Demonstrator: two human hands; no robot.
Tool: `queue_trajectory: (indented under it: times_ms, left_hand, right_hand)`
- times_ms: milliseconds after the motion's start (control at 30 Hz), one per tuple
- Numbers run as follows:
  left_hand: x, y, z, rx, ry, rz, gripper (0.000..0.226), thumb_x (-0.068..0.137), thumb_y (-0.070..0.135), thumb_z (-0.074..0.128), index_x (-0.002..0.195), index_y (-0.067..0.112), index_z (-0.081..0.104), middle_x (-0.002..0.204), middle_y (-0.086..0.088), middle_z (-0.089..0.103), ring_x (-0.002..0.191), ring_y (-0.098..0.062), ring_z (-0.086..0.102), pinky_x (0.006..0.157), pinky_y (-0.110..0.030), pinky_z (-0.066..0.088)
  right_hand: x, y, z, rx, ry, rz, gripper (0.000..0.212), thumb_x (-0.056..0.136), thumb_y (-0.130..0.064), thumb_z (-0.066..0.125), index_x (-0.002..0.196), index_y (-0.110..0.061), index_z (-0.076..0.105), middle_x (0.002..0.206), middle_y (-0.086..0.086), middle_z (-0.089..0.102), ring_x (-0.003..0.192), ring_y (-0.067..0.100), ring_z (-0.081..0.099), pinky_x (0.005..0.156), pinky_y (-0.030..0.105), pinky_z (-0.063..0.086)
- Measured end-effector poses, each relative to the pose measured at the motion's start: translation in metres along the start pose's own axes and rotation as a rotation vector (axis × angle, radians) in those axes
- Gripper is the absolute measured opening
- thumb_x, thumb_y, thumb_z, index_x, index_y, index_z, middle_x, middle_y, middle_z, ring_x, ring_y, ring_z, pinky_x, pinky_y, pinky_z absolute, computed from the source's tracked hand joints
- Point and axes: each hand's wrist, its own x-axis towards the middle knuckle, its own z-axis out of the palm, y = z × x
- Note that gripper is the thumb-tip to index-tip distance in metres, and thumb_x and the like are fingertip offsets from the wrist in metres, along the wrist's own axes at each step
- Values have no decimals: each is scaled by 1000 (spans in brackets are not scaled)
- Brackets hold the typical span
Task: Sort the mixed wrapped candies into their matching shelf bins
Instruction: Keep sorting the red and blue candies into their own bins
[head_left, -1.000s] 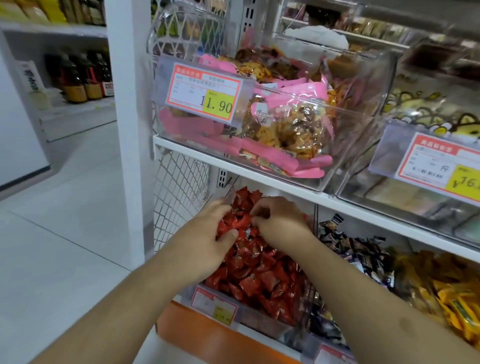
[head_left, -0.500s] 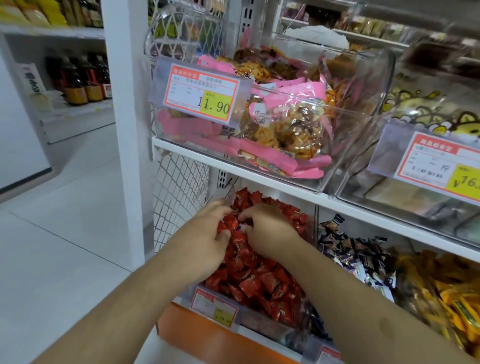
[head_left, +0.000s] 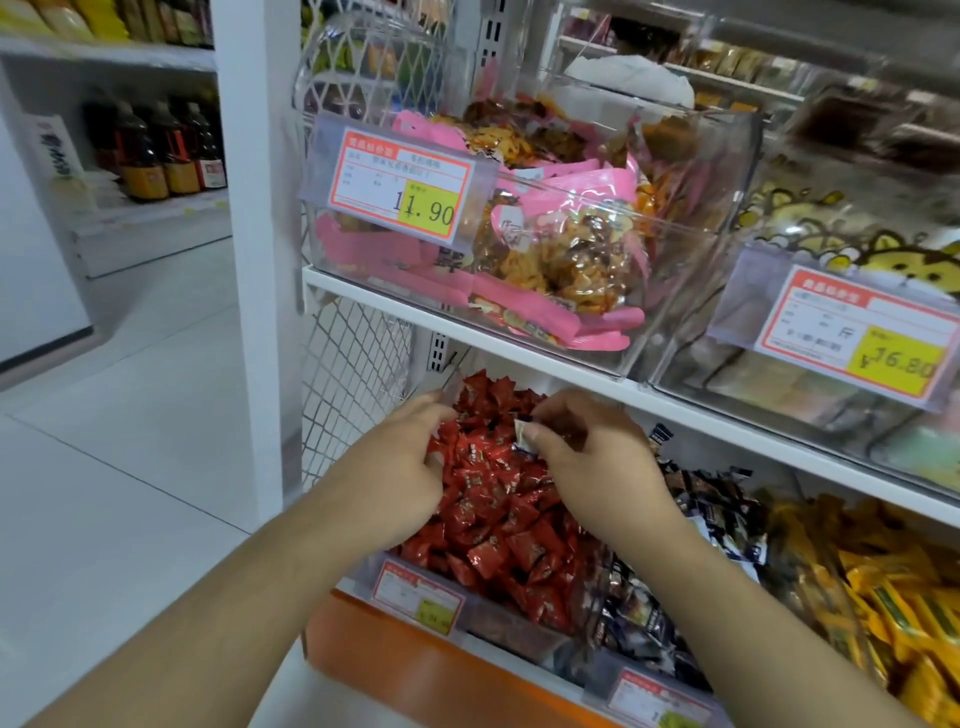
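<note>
Both hands (head_left: 395, 467) (head_left: 597, 467) under shelf (head_left: 519, 358); right fingers (head_left: 540, 441) pinch pale candy (head_left: 521, 435); left's hidden.

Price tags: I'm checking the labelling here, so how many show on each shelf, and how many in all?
Upper shelf: 2, the 11.90 tag and the 16.80 tag.
Lower shelf: 2, the tag under the red candies and the tag at the bottom edge.
Total: 4.
</note>
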Motion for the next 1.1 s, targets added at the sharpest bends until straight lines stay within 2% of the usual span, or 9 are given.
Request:
queue_trajectory:
  times_ms: [233, 333, 400, 533, 633, 700, 767, 900, 1100]
  left_hand:
    - [-9, 8, -2, 18, -3, -8, 56, 102, 22, 56, 154, 33, 38, 169, 17, 12, 153, -9, 22, 121, -23, 14]
    - [-12, 10, -5, 2, 27, -41, 64, 101, 24, 58, 158, 30, 30, 169, 10, 17, 150, -14, 32, 124, -35, 26]
    - [-14, 12, -6, 2, 29, -45, 64, 102, 27, 56, 159, 30, 27, 168, 8, 24, 146, -12, 38, 120, -31, 30]
    - [-15, 17, -6, -16, 38, -41, 61, 104, 29, 54, 159, 30, 29, 163, 10, 32, 109, 7, 51, 101, -20, 35]
    - [-12, 14, -6, -13, 62, -32, 59, 104, 31, 54, 158, 31, 31, 162, 11, 33, 135, -4, 47, 112, -27, 37]
    - [-9, 11, -6, 0, 75, -28, 57, 104, 31, 54, 157, 32, 32, 161, 13, 34, 139, -8, 45, 114, -29, 36]
    - [-6, 9, -5, 3, 80, -30, 56, 104, 31, 54, 156, 34, 33, 160, 15, 35, 139, -7, 45, 114, -29, 37]
    - [0, 5, -4, -9, 77, -27, 56, 104, 34, 52, 156, 36, 31, 161, 15, 33, 139, -7, 44, 109, -25, 36]
    - [3, 1, -3, -16, 62, -10, 58, 104, 35, 52, 157, 35, 29, 160, 17, 33, 137, -3, 44, 100, -17, 31]
  right_hand:
    - [-65, 24, -54, 72, 124, 99, 6, 98, -31, 68, 93, -28, 69, 78, -7, 66, 52, 3, 53, 47, 15, 39]
    - [-76, 40, -67, -302, 130, 131, 16, 99, -39, 65, 112, -31, 69, 104, -12, 72, 79, 3, 63, 70, 21, 49]
    - [-74, 39, -66, -432, 107, 108, 32, 100, -38, 63, 131, -28, 64, 123, -6, 67, 90, 3, 59, 86, 22, 43]
    - [-52, 12, -42, -417, 1, -35, 40, 102, -37, 57, 141, -33, 56, 124, -10, 65, 89, 4, 62, 80, 12, 39]
    - [-23, -11, -8, -358, -149, -100, 45, 103, -35, 56, 148, -33, 50, 117, -10, 67, 69, 0, 65, 68, 13, 50]
    - [1, -15, 19, -387, -261, -134, 49, 104, -34, 56, 151, -31, 46, 136, -5, 63, 94, 10, 71, 85, 29, 59]
    - [22, -11, 42, -438, -348, -196, 40, 102, -30, 56, 143, -28, 55, 138, -3, 62, 121, 20, 61, 104, 37, 51]
    - [37, 4, 57, -539, -484, -183, 20, 101, -27, 52, 115, -28, 66, 108, -5, 68, 101, 18, 63, 91, 40, 55]
    - [24, 6, 38, -564, -568, -151, 30, 105, -37, 44, 129, -34, 62, 125, -9, 67, 113, 16, 60, 99, 40, 52]
